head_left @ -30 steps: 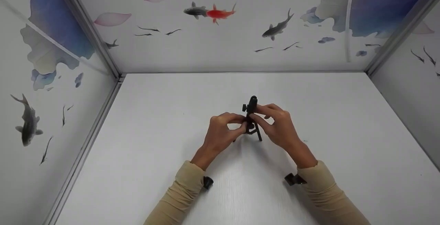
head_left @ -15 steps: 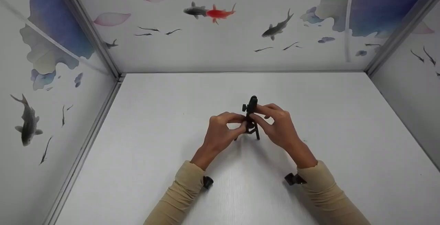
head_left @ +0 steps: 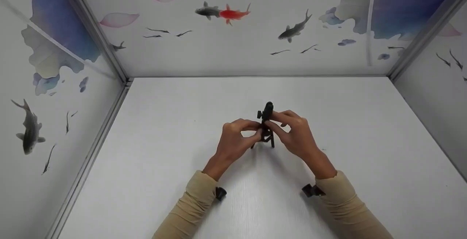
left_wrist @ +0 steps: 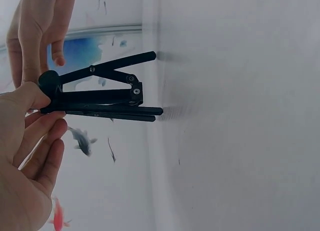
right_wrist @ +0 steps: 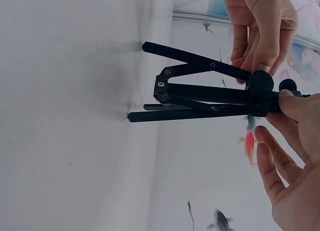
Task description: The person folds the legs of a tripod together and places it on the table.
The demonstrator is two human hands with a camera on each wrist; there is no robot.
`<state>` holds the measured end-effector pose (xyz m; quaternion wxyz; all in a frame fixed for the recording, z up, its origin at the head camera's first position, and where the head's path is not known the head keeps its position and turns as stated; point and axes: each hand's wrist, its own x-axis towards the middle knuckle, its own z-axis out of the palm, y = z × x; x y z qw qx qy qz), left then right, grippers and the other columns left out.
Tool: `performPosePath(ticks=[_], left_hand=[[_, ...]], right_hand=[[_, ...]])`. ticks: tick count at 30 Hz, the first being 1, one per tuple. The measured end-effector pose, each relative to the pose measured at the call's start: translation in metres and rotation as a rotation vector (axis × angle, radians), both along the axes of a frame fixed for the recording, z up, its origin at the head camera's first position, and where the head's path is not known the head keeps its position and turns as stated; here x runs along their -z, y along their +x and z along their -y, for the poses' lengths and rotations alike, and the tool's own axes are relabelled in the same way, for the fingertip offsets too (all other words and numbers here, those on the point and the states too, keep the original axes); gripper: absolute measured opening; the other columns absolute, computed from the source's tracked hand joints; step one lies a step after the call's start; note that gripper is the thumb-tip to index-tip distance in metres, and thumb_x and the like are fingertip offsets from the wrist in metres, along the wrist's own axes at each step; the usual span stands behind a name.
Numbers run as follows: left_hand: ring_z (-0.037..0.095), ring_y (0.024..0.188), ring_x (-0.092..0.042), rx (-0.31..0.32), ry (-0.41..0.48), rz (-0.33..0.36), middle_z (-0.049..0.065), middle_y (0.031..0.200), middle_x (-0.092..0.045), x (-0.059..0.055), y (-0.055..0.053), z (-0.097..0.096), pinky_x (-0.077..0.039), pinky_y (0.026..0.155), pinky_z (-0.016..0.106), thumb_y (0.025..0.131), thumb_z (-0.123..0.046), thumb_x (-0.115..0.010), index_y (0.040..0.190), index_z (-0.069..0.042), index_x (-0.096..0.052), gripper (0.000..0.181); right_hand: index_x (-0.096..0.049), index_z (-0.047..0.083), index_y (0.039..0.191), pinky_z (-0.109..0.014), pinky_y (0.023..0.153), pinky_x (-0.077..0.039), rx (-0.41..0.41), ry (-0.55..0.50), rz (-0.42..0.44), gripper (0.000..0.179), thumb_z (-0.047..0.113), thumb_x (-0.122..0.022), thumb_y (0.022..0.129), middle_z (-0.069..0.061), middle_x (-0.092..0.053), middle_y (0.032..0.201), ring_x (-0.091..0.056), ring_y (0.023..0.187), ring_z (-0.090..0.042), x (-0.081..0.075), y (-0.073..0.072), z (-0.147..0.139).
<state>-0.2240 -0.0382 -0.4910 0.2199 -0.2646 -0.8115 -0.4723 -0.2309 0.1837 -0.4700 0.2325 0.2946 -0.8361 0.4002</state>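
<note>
In the head view, a small black tripod stood upright near the middle of the white table, between a person's two hands. The left hand pinched it from the left with thumb and forefinger at the middle, just above the spread of the legs. The right hand held it from the right a little higher, thumb and fingers on its upper part. A small side knob stuck out to the left, above the left hand's fingers. Both arms wore tan sleeves, with a small black device at the left cuff and another at the right. Beyond the table rose a pale back wall printed with fish, among them a red one.

In the left wrist view, the tripod lay sideways across the picture, its feet toward the tabletop; whether all of them touched it could not be told. The left thumb and forefinger pinched it beside a rounded cap, the remaining fingers bent loosely below. The right hand came in from the top, its grip partly hidden.

In the right wrist view, the legs were partly spread, joined by hinged braces to a central column. The right thumb and forefinger pinched the neck, the other fingers curved apart from it. The left thumb met a round knob where the legs came together.
</note>
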Motion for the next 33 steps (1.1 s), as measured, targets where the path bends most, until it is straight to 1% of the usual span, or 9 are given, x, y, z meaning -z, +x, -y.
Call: performPosePath(ticks=[7,12,20,26,30,33], left_hand=[[0.007,0.094,-0.081,-0.012,0.000,0.009,-0.002,0.100,-0.085,-0.001,0.002,0.000,-0.063,0.092,0.034,0.096,-0.014,-0.082,0.112,-0.013,-0.085,0.016],[0.006,0.094,-0.081,-0.009,0.001,0.013,-0.002,0.100,-0.085,-0.002,0.002,0.000,-0.063,0.093,0.033,0.096,-0.014,-0.082,0.112,-0.013,-0.085,0.016],[0.006,0.093,-0.081,0.001,0.008,0.021,-0.001,0.100,-0.085,0.000,0.000,0.000,-0.063,0.092,0.033,0.096,-0.013,-0.081,0.112,-0.012,-0.085,0.016],[0.006,0.094,-0.081,0.034,0.012,0.043,0.000,0.099,-0.086,-0.001,-0.002,0.003,-0.063,0.093,0.033,0.096,-0.014,-0.082,0.111,-0.012,-0.084,0.016],[0.007,0.095,-0.082,0.066,0.004,0.075,0.001,0.100,-0.086,-0.003,-0.004,0.007,-0.064,0.093,0.031,0.097,-0.014,-0.082,0.112,-0.011,-0.084,0.016],[0.007,0.096,-0.082,0.089,-0.018,0.110,0.001,0.101,-0.086,-0.004,-0.006,0.011,-0.063,0.092,0.030,0.098,-0.017,-0.081,0.114,-0.011,-0.083,0.016]], right_hand=[[-0.079,0.019,0.134,-0.037,0.080,-0.062,0.017,0.007,-0.003,0.037,0.012,-0.081,0.098,0.002,-0.084,0.113,-0.076,0.107,-0.018,0.001,0.000,0.000],[-0.079,0.019,0.134,-0.033,0.080,-0.061,0.031,0.019,-0.009,0.038,0.013,-0.082,0.097,0.002,-0.085,0.113,-0.076,0.105,-0.017,0.001,-0.001,0.001],[-0.078,0.018,0.136,-0.038,0.080,-0.062,0.035,0.023,0.003,0.038,0.013,-0.081,0.098,0.001,-0.085,0.113,-0.076,0.106,-0.018,0.002,-0.001,0.000],[-0.078,0.019,0.136,-0.037,0.081,-0.063,0.035,0.036,0.024,0.037,0.014,-0.080,0.099,0.002,-0.084,0.115,-0.076,0.108,-0.017,0.002,-0.002,-0.001],[-0.078,0.019,0.136,-0.038,0.081,-0.063,0.022,0.039,0.035,0.037,0.014,-0.080,0.099,0.003,-0.084,0.116,-0.076,0.109,-0.016,0.001,-0.002,-0.002],[-0.078,0.018,0.135,-0.040,0.082,-0.062,0.011,0.039,0.037,0.035,0.015,-0.079,0.100,0.003,-0.084,0.118,-0.076,0.110,-0.017,0.000,-0.004,-0.004]])
